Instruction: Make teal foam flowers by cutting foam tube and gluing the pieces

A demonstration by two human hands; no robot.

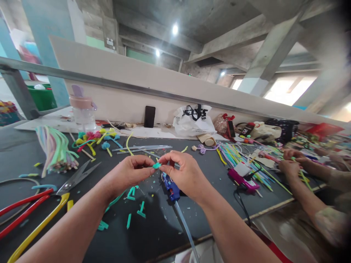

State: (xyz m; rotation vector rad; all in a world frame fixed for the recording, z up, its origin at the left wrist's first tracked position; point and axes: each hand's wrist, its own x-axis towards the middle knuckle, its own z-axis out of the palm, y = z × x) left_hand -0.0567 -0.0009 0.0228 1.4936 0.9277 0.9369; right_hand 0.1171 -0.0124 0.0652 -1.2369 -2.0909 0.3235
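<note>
A small teal piece is pinched between the fingertips of my left hand and my right hand, above the dark table. Below my right hand lies a blue glue gun with a clear glue stick running out toward the table's front edge. Several short teal pieces are scattered on the table below my left hand. Clear glue sticks lie beyond my hands.
Scissors with red and yellow handles lie open at left, near a pastel bundle. A bottle, a phone and a white bag stand behind. At right are a magenta glue gun and another person's hands.
</note>
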